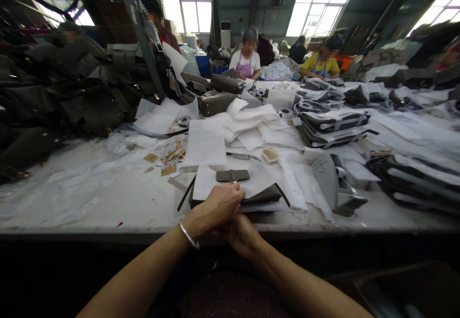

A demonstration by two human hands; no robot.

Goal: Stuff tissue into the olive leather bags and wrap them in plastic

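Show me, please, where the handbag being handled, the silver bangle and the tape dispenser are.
Handbag being handled (266,195), head view: its dark body, toward the right end.
Silver bangle (187,236), head view: its curved band.
Tape dispenser (326,178), head view: its grey side.

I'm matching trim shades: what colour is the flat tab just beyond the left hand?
The flat tab is dark grey, faintly olive; clearest in the head view.

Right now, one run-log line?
left hand: at grey tab | right hand: just below left | bag: on table | white sheet: atop bag, under tab
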